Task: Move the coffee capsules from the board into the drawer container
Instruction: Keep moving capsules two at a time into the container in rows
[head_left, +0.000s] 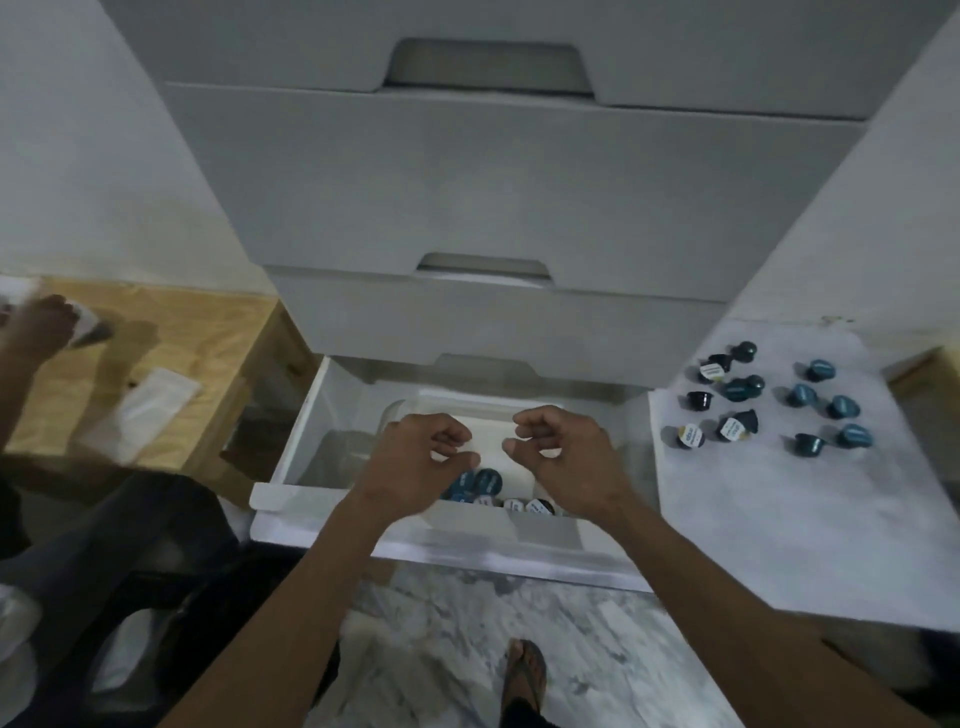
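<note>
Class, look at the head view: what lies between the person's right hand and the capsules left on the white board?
The open drawer's right side; then bare white board between the right hand and the capsules.

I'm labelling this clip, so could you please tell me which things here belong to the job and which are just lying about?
Job: coffee capsules on the white board; capsules in the open drawer; left hand; right hand.

Lying about: wooden table; white packet; closed upper drawers.
</note>
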